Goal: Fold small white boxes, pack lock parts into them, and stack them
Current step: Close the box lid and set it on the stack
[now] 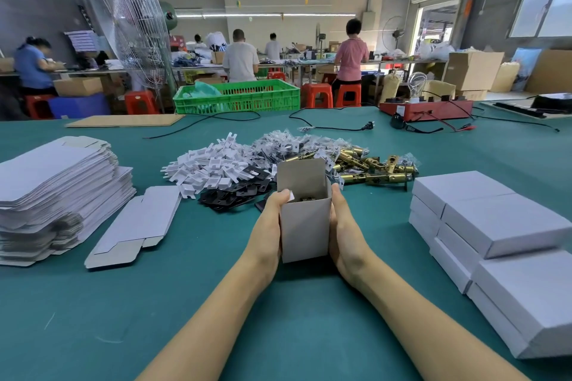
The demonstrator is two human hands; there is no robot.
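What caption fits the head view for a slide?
Both hands, left hand and right hand, hold an open white box upright.

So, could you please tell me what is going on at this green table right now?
A person is packing lock parts. The left hand and right hand hold a small upright grey-white cardboard box between them, top flap open, with a brass part visible inside. Behind it lie piles of white plastic pieces, black flat plates and brass latches. Unfolded box blanks are stacked on the left, closed white boxes on the right.
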